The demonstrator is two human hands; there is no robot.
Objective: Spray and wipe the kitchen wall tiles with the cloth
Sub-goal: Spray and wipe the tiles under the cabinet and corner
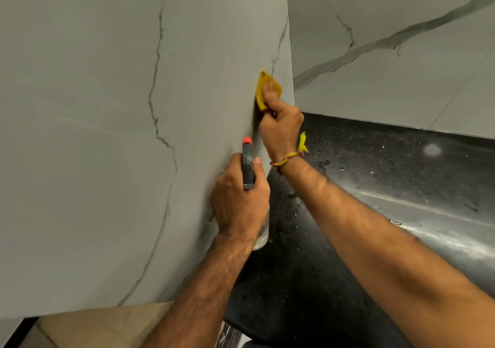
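Observation:
A yellow cloth (262, 88) is pressed flat against the grey marble-veined wall tiles (107, 133) close to the inside corner. My right hand (281, 125) holds it there, fingers on top of the cloth. Below it, my left hand (238, 203) grips a spray bottle (247, 165) with a dark grey head and a red nozzle tip pointing up along the wall. The clear bottle body shows only a little under my left hand.
A second marble tile wall (388, 40) meets the first at the corner. A glossy black stone counter (388, 173) with water drops runs along the right. Beige floor (107, 326) shows at bottom left.

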